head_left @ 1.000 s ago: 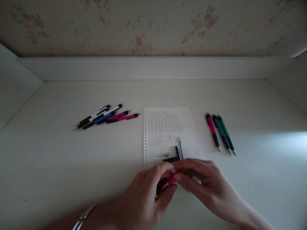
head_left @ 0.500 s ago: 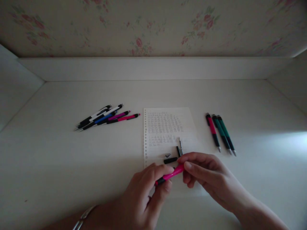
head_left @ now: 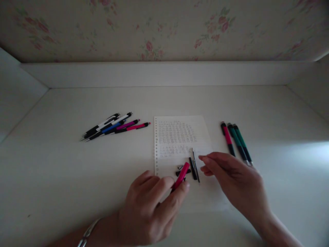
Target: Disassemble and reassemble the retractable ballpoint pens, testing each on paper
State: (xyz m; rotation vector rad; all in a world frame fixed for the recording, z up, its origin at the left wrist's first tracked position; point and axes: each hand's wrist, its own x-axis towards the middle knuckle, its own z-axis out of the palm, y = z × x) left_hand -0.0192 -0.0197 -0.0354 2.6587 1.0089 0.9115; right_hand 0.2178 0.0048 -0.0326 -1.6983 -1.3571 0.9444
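Observation:
My left hand (head_left: 154,202) is closed round a pink pen barrel (head_left: 182,174), its upper end tilted up; the lower end is hidden by the fingers. Just right of the loose parts, my right hand (head_left: 228,180) has thumb and fingertips pinched together; whether anything small is between them cannot be made out. A thin pen refill (head_left: 196,168) lies close to those fingertips, beside a black pen part (head_left: 192,168). Partly behind the barrel are another black piece (head_left: 178,173) and a small silvery tip (head_left: 180,167). These parts lie on a handwritten sheet (head_left: 164,163).
Several pens lie in an overlapping bunch at left, among them a white pen (head_left: 120,118), a purple pen (head_left: 127,124) and a pink pen (head_left: 136,126). On the right are a red-pink pen (head_left: 227,137) and two green pens (head_left: 235,140). A low white ledge (head_left: 164,73) runs along the back.
My right hand has let go of the pink barrel and moved up and right, beside the refill. My left hand has tipped the barrel more upright. The refill and black part are now fully exposed.

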